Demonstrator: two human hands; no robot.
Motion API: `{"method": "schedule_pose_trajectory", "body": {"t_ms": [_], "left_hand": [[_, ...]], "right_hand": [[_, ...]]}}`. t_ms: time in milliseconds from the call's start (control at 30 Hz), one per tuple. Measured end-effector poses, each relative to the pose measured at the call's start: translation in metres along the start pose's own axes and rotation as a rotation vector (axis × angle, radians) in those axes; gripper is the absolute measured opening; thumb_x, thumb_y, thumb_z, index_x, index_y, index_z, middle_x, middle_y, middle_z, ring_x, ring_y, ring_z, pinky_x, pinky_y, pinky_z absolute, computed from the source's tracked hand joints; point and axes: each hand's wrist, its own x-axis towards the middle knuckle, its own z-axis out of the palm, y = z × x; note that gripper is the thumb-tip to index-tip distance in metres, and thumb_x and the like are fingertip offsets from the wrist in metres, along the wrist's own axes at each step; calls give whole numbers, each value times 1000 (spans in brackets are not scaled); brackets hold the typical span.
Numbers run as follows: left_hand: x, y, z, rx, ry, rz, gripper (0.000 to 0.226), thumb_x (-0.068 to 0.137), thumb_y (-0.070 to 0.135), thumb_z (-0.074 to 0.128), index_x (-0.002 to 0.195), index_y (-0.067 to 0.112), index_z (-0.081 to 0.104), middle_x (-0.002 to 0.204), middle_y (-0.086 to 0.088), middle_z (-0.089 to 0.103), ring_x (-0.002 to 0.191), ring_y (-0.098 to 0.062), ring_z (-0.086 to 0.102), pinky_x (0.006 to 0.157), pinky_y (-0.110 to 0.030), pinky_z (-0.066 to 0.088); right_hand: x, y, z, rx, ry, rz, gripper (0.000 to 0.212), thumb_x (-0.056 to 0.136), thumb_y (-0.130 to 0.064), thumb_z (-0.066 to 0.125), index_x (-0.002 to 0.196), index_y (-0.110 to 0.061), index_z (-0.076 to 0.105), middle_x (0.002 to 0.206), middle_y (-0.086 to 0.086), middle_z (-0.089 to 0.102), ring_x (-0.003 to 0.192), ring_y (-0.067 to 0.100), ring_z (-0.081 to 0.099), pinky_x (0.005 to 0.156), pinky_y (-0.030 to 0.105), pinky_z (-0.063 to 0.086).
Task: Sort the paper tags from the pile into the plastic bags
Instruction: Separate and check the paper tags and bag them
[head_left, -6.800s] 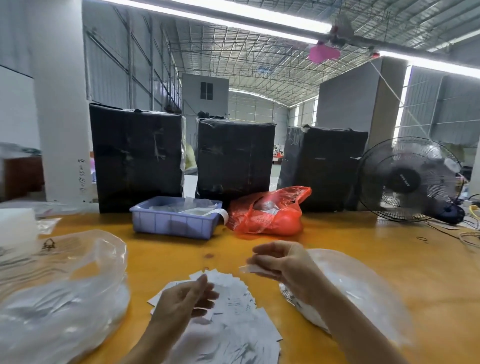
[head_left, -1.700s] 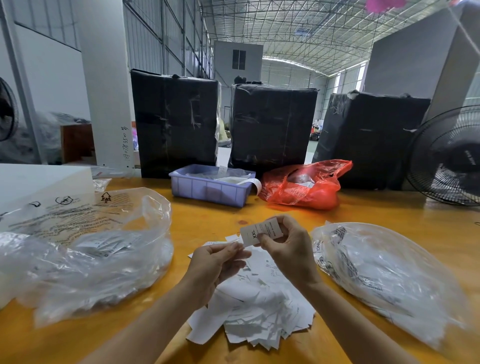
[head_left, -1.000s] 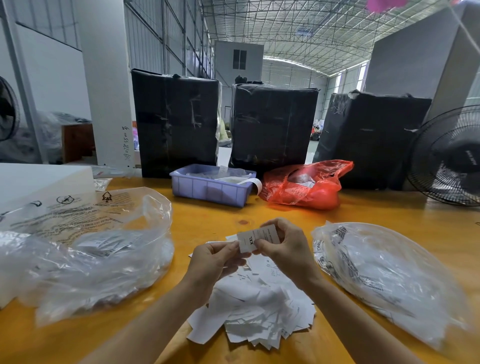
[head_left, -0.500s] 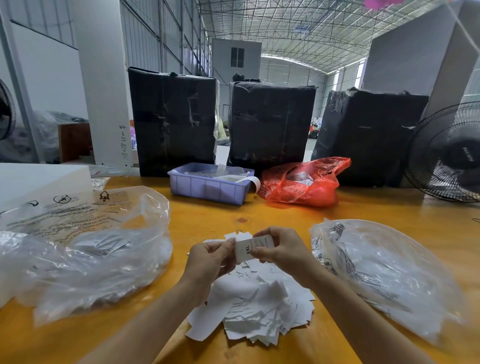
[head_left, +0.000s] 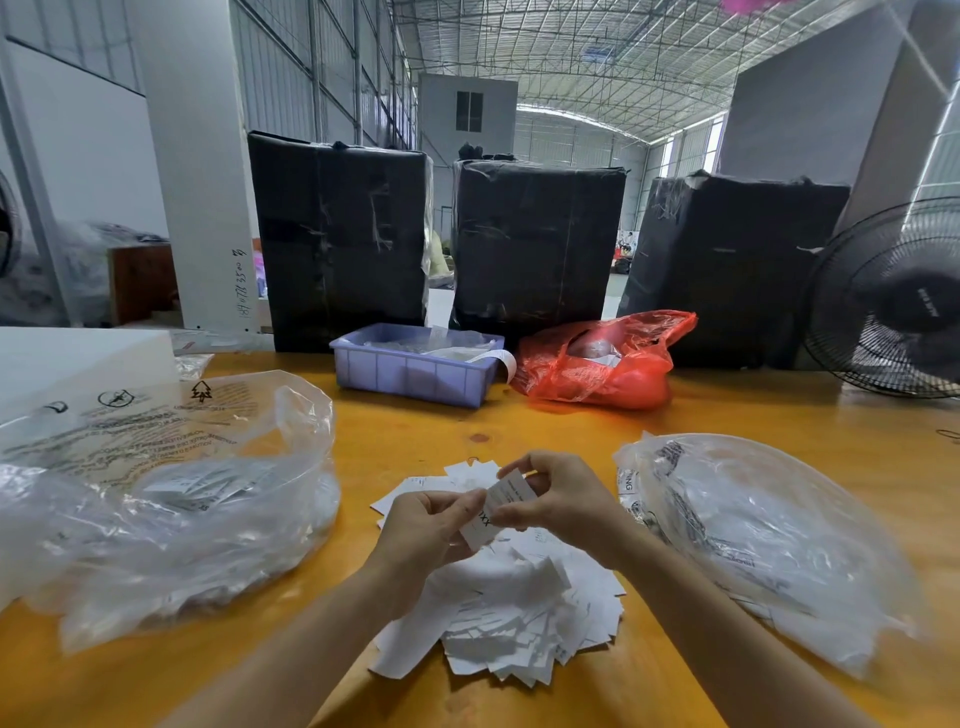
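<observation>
At 9 and 3 o'clock of the pile sit clear bags holding tags — both hands pinch one tag above it, long axis running 1-to-7 o'clock.

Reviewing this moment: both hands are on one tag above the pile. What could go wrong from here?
1. The tag is pinched by both hands, left hand and right hand; its print is partly covered, so it might be misread and misfiled.
2. The right bag lies nearly flat, so a tossed tag could miss its mouth.
3. The fan might scatter the pile.
</observation>
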Motion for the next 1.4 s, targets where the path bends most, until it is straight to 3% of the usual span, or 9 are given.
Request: {"method": "schedule_pose_trajectory", "body": {"t_ms": [167,400,500,567,733,833,1000,1233,1400], "left_hand": [[0,3,2,-105,53,-76,18,84,23,66,85,7,73,85,-14,71,81,-26,66,60,-26,53],[-3,6,8,-201,76,-126,21,83,29,67,86,9,74,65,-3,68,66,-16,61,53,-23,51],[-4,7,10,-251,55,-167,26,83,31,66,91,7,72,69,-5,67,62,-15,60,56,-24,49],[-4,7,11,-284,39,-178,33,78,34,67,97,8,71,79,-7,66,70,-17,59,62,-26,45],[-2,8,9,-245,46,-125,21,84,30,66,92,12,70,80,-5,70,75,-18,59,66,-28,45],[1,9,4,-177,109,-80,14,83,22,69,86,8,71,72,-2,69,64,-13,50,58,-22,39],[4,11,-1,-184,132,-76,13,83,19,69,84,7,73,71,-4,71,56,-10,38,55,-19,35],[6,11,-3,-187,108,-85,15,81,17,71,86,4,72,69,-2,66,49,-5,49,48,-15,40],[5,16,-10,-58,8,-135,11,76,12,75,77,2,70,54,-1,60,45,-9,50,43,-16,44]], "right_hand": [[0,-1,6,-116,1,-83,16,92,-10,59,102,1,63,83,15,63,67,15,54,64,32,44],[-4,-6,16,-176,-154,-102,31,102,-19,37,100,6,55,80,0,48,71,8,42,64,21,37],[-1,-3,19,-147,-182,-79,33,101,-18,41,129,-2,47,93,-3,52,76,1,47,65,9,39],[0,-1,21,-59,-91,-101,49,96,-10,52,142,-8,37,99,0,54,83,8,54,71,16,47],[2,-1,12,144,123,-208,36,85,1,65,119,-9,61,81,15,61,75,25,63,71,35,57],[2,1,11,134,152,-211,28,85,3,63,111,-5,66,86,11,64,75,23,61,68,28,55],[2,2,12,93,146,-205,42,84,-1,67,125,-4,57,84,3,64,72,17,59,72,29,56],[4,5,7,296,169,-61,10,80,1,70,86,-7,72,66,3,69,55,8,62,58,19,53],[6,7,3,388,210,51,13,79,4,69,73,-7,70,55,2,66,50,10,61,56,20,54]]}}
